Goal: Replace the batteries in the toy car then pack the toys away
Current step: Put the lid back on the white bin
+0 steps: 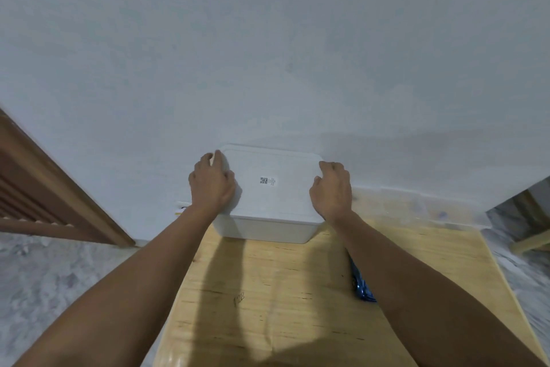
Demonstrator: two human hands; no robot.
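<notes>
A white plastic storage box (268,229) with its lid (273,197) on stands at the far end of a light wooden table (268,307), against the white wall. The lid carries a small QR-code sticker (268,181). My left hand (212,185) lies over the lid's left edge, fingers curled around the far left corner. My right hand (331,188) rests on the lid's right edge, fingers bent over the rim. No toy car shows; the box's contents are hidden.
A blue shiny packet (361,286) lies on the table, partly hidden under my right forearm. A brown slatted wooden door (44,197) stands at the left. Grey marbled floor (59,277) flanks the table. A wooden furniture leg (532,235) shows at the far right.
</notes>
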